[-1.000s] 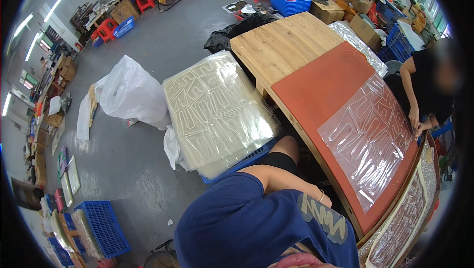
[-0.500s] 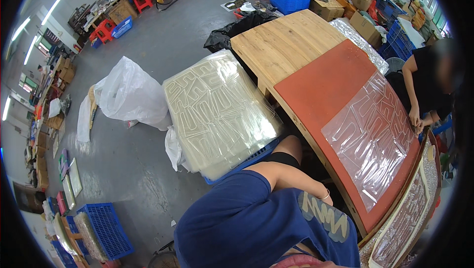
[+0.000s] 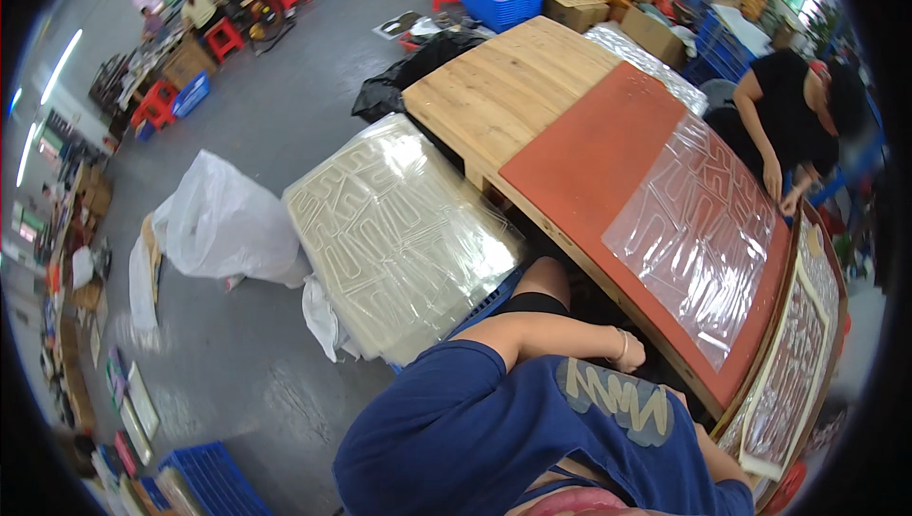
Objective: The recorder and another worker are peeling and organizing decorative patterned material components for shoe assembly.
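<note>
The clear, outline-patterned plastic sheet (image 3: 686,236) lies on the flat orange-red mat (image 3: 584,150), forward and right of the bare left hand (image 3: 629,353), whose grip cannot be determined

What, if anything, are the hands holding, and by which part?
No held thing shows in the left hand, near the table; the right hand is mostly hidden by the shirt, so I cannot tell.

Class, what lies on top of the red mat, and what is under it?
A clear plastic sheet patterned with outlines lies on the red mat. Underneath is the wooden table, visible beyond the far end and along one side; its surface directly beneath is covered.
</note>
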Tool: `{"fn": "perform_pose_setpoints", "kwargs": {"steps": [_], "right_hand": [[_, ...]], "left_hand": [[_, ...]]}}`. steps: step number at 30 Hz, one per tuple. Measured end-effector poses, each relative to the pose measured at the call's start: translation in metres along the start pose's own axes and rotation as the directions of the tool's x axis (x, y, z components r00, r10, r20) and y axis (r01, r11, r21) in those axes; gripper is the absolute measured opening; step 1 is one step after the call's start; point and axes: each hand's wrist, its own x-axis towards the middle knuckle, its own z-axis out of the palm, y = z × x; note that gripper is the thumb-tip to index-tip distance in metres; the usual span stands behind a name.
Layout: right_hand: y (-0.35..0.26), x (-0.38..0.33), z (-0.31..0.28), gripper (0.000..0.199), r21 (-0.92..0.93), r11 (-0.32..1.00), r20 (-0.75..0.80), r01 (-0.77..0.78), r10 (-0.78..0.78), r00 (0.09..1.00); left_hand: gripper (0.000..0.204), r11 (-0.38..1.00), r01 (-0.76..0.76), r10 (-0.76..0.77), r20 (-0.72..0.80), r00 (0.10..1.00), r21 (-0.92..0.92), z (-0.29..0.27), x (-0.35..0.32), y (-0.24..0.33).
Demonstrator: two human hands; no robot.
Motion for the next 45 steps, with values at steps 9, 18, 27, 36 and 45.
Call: {"fn": "perform_pose_setpoints", "kwargs": {"steps": [9, 18, 27, 36, 45], "right_hand": [[-0.030, -0.026, 0.013, 0.037, 0.418, 0.887, 0.058, -0.196, 0.189, 0.980], [0.005, -0.044, 0.028, 0.013, 0.902, 0.342, 0.075, -0.264, 0.479, 0.875], [0.047, -0.049, 0.068, 0.037, 0.383, 0.923, -0.220, -0.048, 0.142, 0.965], [0.130, 0.010, 0.070, 0.039, 0.798, 0.467, 0.081, -0.380, 0.541, 0.837], [0.099, 0.107, 0.091, 0.030, -0.119, 0.991, -0.085, -0.057, 0.047, 0.995]], "left_hand": [[0.037, 0.423, -0.229, 0.134, -0.190, 0.973, -0.877, 0.066, -0.098, -0.050], [0.020, 0.426, 0.183, 0.036, 0.219, 0.975, -0.886, 0.082, -0.119, -0.091], [0.035, 0.414, 0.381, -0.353, 0.240, 0.904, -0.826, 0.073, -0.031, -0.057], [0.039, 0.067, 0.368, -0.488, 0.292, 0.823, -0.927, 0.124, -0.128, -0.069], [0.035, 0.038, 0.571, -0.989, -0.114, -0.099, -0.820, 0.202, -0.188, -0.053]]}}
